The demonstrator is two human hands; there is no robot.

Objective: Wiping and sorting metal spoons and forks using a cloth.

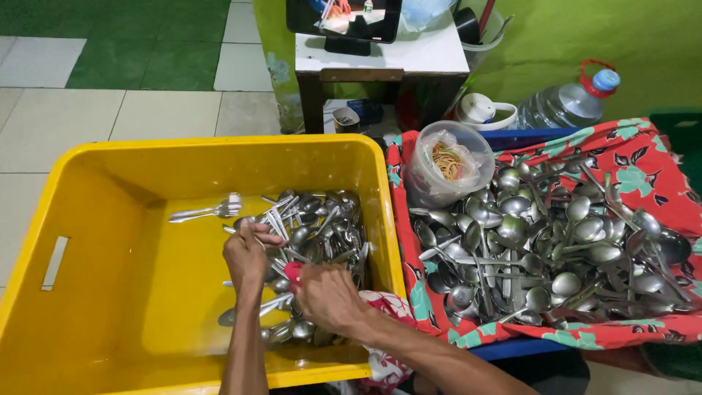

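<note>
Both my hands reach into a big yellow plastic crate (88,241). Its right half holds a heap of metal spoons and forks (322,223). My left hand (246,256) pinches the handles of a few pieces of cutlery at the heap's left edge. My right hand (329,296) is closed around a red-patterned cloth (294,272) pressed against that cutlery. Two forks (208,211) lie apart on the crate's bare floor, left of the heap.
Right of the crate, a red floral cloth (643,164) carries a large pile of spoons (556,249). A clear tub of rubber bands (447,162) stands at its near-left corner. Behind are a large water bottle (570,102), a small table (380,58) and a tiled floor.
</note>
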